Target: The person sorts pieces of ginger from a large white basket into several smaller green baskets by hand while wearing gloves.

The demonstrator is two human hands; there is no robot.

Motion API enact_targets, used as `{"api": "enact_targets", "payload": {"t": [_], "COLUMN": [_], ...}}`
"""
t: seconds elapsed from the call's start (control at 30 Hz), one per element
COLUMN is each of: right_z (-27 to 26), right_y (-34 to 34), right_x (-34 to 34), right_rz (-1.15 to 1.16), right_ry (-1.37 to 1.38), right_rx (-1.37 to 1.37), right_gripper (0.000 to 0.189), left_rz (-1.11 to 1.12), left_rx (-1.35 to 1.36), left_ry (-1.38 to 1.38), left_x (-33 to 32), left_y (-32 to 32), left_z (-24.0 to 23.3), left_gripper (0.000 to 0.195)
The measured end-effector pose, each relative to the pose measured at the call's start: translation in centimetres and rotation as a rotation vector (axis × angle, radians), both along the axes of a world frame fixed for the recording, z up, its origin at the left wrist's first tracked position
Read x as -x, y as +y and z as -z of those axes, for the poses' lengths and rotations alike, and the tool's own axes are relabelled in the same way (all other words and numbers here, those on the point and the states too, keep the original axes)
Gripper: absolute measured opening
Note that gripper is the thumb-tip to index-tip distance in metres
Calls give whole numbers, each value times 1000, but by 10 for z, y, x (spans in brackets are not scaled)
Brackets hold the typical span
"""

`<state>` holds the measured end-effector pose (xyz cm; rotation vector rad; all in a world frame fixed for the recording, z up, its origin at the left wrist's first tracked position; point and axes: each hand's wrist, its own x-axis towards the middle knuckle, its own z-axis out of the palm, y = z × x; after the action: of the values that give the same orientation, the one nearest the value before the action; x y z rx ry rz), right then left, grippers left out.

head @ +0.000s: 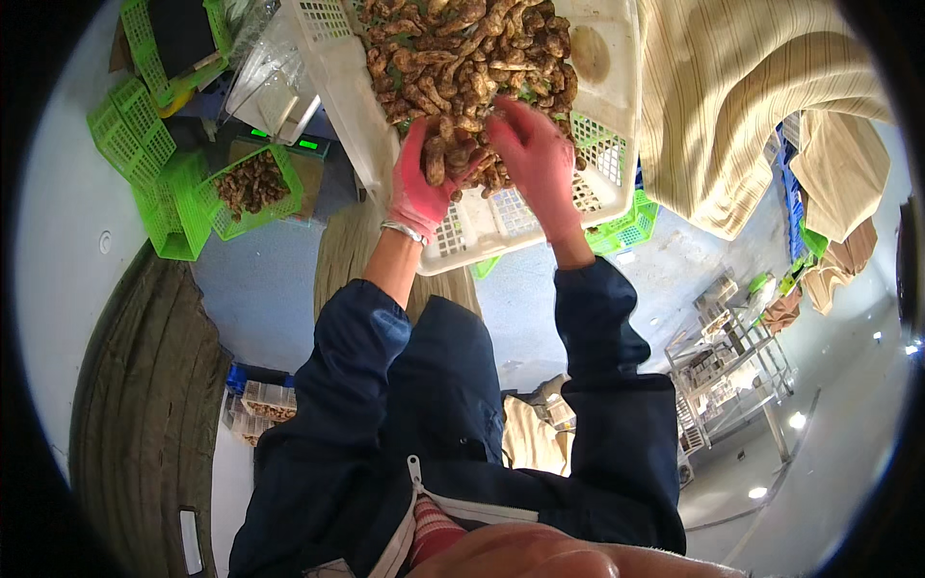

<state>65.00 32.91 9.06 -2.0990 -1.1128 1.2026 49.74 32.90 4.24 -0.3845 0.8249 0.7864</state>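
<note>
A white plastic crate [491, 224] with perforated sides stands before me, heaped with brown, stalked mushrooms [462, 58]. My left hand [423, 177], in a pink glove with a metal band at the wrist, cups several mushrooms over the crate's near side. Just right of it my right hand [535, 159], also pink-gloved, has its fingers bent down at the heap. Whether those fingertips pinch a mushroom cannot be made out. At the left, a green plastic basket [249, 231] holds more mushrooms beside a scale with a lit green display [308, 144].
Green baskets [170, 209] are stacked at the left wall. A striped beige cloth [708, 130] drapes to the right of the crate. Another green basket [636, 224] sits low beside the crate. A metal rack [730, 368] with crates stands farther off at the right.
</note>
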Motion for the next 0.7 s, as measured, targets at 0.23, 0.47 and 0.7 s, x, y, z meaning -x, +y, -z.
{"api": "enact_targets", "payload": {"t": [0.23,0.47,0.7], "right_z": [77,81,90], "right_y": [37,30,26], "right_x": [17,-12,-10], "right_rz": [-506,-386,-413], "right_ry": [-588,-482,-409], "right_rx": [111,134,156], "right_gripper": [32,35,25], "left_rz": [-27,-64,-537], "left_rx": [-123,-176,72], "left_ry": [-84,-403,296], "left_x": [18,109,325], "left_y": [-12,-34,-89], "left_z": [-7,-41,30], "left_gripper": [38,47,48]}}
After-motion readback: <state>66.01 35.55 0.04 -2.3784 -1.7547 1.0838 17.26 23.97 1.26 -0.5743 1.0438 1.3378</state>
